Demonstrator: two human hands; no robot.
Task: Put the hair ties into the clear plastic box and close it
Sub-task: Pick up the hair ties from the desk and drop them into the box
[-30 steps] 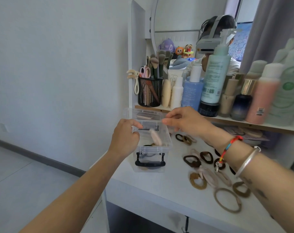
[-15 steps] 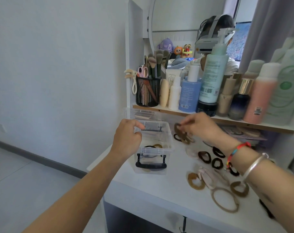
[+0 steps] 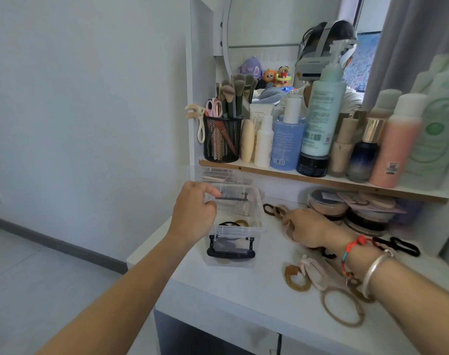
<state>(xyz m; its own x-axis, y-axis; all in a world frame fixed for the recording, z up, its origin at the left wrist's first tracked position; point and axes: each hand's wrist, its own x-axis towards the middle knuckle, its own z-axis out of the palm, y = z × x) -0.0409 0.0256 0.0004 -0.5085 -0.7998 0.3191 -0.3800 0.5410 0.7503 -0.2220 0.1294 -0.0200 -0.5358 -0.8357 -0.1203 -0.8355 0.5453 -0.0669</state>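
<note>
The clear plastic box point(image 3: 255, 221) stands open on the white dresser top, its lid point(image 3: 215, 175) tilted up behind it and a black latch point(image 3: 231, 249) on its front. A black and a brown hair tie point(image 3: 233, 223) lie inside. My left hand point(image 3: 195, 211) grips the box's left rim. My right hand point(image 3: 308, 229) is down on the tabletop right of the box, fingers curled over a spot where ties lie; what it holds is hidden. Loose on the table are brown ties point(image 3: 274, 211), a tan tie point(image 3: 295, 278), a pale scrunchie point(image 3: 314, 274), a large beige ring point(image 3: 342, 307) and black ties point(image 3: 400, 245).
A shelf point(image 3: 269, 172) just above the box carries a black mesh cup of brushes point(image 3: 222, 139) and many bottles point(image 3: 321, 119). Round compacts point(image 3: 328, 203) are stacked under the shelf. The dresser's front edge point(image 3: 172, 285) is close to the box, with a floor drop on the left.
My right hand dropped a pale tie into the box, swung right to the brown ties, then lowered onto the tabletop. My left hand stayed on the box rim.
</note>
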